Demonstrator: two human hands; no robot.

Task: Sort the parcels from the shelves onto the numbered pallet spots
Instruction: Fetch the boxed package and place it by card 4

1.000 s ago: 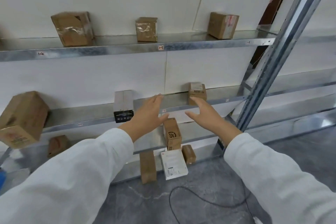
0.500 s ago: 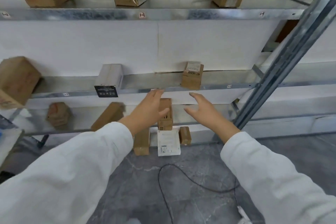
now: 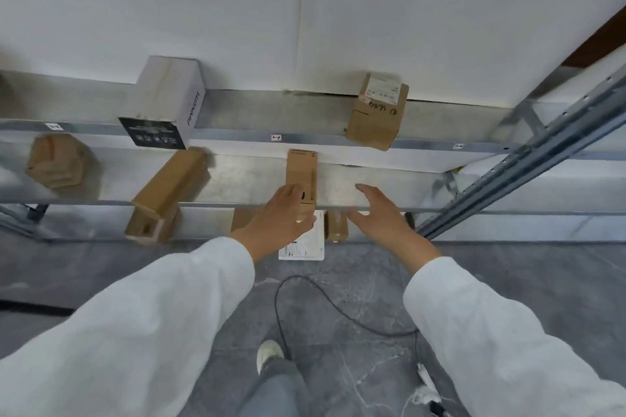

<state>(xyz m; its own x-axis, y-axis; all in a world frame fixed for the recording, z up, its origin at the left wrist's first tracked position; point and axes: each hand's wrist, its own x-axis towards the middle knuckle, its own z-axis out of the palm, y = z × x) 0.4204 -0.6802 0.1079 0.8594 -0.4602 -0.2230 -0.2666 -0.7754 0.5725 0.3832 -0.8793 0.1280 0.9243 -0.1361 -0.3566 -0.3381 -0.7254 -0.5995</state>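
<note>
parcel (image 3: 302, 173) stands upright at the front edge of the lower shelf (image 3: 250, 179); left hand (image 3: 283, 213) spread at its left side; right hand (image 3: 377, 211) spread, apart on the right; best to close both palms on opposite sides before lifting it out.

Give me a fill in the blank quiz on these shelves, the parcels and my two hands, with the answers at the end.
1. The left hand is at the narrow brown box, which stands on the ____ of the two metal shelves in view.
2. The right hand, fingers straight, holds ____.
3. The box with a black end has ____ sides.
4. A black ____ loops across the grey floor.

Missing words: lower; nothing; white; cable.
</note>
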